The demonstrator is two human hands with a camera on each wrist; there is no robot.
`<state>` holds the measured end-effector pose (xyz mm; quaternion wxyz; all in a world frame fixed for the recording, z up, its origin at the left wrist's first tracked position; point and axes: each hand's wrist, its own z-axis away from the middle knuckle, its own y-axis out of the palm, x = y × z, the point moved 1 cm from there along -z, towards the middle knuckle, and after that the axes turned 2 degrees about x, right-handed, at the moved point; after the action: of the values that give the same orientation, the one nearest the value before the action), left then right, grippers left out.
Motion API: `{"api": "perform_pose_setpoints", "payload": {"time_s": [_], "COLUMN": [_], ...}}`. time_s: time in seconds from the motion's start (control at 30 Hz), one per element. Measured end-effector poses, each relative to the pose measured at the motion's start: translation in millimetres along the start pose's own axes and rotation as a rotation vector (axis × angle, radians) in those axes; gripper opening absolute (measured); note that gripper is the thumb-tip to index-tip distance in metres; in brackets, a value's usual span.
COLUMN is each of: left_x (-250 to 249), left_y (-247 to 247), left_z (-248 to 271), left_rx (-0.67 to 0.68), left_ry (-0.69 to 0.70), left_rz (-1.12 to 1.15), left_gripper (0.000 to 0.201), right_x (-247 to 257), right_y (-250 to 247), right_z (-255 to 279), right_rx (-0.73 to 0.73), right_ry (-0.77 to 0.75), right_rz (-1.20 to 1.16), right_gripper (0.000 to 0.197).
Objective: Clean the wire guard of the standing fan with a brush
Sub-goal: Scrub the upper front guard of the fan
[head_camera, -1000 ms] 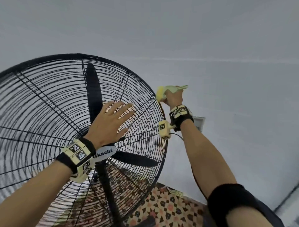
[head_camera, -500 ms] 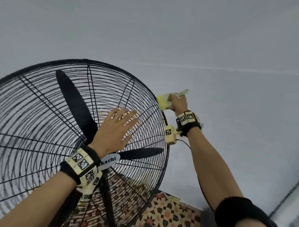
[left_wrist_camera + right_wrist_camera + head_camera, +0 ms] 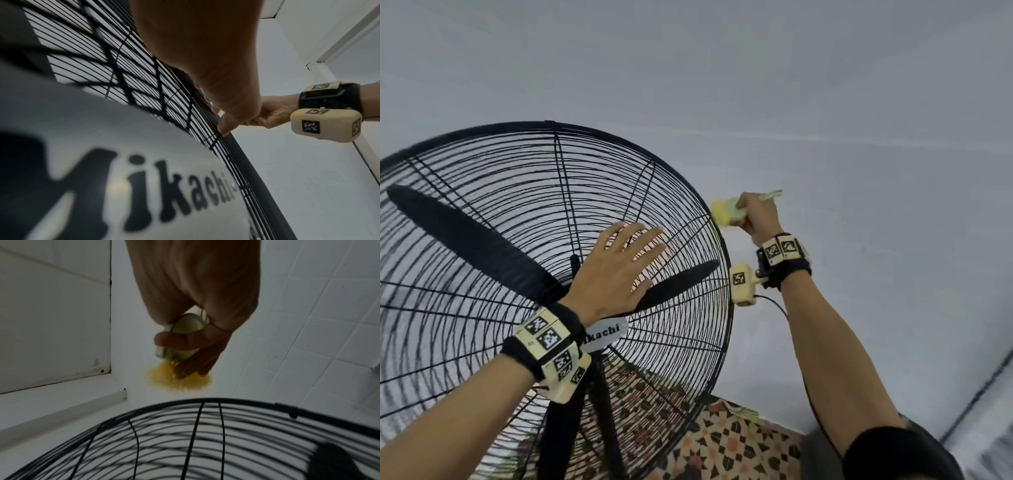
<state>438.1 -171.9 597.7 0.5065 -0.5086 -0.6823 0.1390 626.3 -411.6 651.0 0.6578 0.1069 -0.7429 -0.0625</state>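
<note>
The standing fan's black wire guard [image 3: 524, 192] fills the left of the head view, with black blades [image 3: 465, 236] behind it. My left hand [image 3: 619, 270] lies flat on the guard right of the hub, fingers straight and spread. Its fingertips [image 3: 223, 129] touch the wires near the rim in the left wrist view. My right hand [image 3: 758, 214] grips a pale green brush [image 3: 736, 210] whose yellow bristles [image 3: 720, 212] sit at the guard's right rim. In the right wrist view the brush [image 3: 180, 335] is held just above the rim [image 3: 205, 400].
A silver "Mikachi" badge [image 3: 604, 334] marks the guard's centre. The fan's pole [image 3: 606, 421] runs down to a patterned floor mat [image 3: 732, 445]. A plain white wall [image 3: 859, 137] stands close behind, and a thin cable [image 3: 779, 306] hangs by my right wrist.
The fan blades have turned inside the guard. The view has tipped upward, so fan and hands sit lower in frame. My right hand with the brush stays at the right rim.
</note>
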Motion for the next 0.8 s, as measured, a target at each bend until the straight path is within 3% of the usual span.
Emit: {"api": "perform_pose_setpoints", "payload": {"time_s": [0.07,0.17,0.37,0.5,0.63,0.73,0.8], "left_x": [-0.9,-3.7,-0.3,-3.5,-0.5,-0.3,-2.8], "left_y": [-0.5,-0.1,-2.6,-2.5,-2.6,-3.6,-2.8], "left_z": [-0.7,-2.5,0.7,-0.5,0.1,0.0,-0.6], "left_rx": [-0.001,0.022,-0.003,-0.006,-0.004,-0.019,-0.020], "left_ry": [0.005,0.011,0.006,0.013,0.006,0.021,0.024], "left_rz": [-0.006,-0.015,0.008,-0.005,-0.034,-0.022,-0.014], "left_gripper": [0.073,0.072,0.071,0.070,0.067,0.066,0.065], "right_x": [-4.6,-21.0,-33.8,-44.1,-51.2,-44.0,-45.8], "right_y": [5.0,17.0,6.6,9.6,0.7,-11.5,-8.7], "right_z": [4.6,26.0,43.9,50.9,56.7,49.6,50.9], "right_rx": [-0.051,-0.154,-0.242,-0.234,-0.141,-0.172,-0.189], "right_ry": [-0.035,-0.092,-0.140,-0.217,-0.091,-0.043,-0.052], "right_rz": [-0.125,-0.098,-0.175,-0.152,-0.227,-0.427,-0.427], "right_gripper": [0.029,0.039,0.022,0.025,0.023,0.028,0.028]}}
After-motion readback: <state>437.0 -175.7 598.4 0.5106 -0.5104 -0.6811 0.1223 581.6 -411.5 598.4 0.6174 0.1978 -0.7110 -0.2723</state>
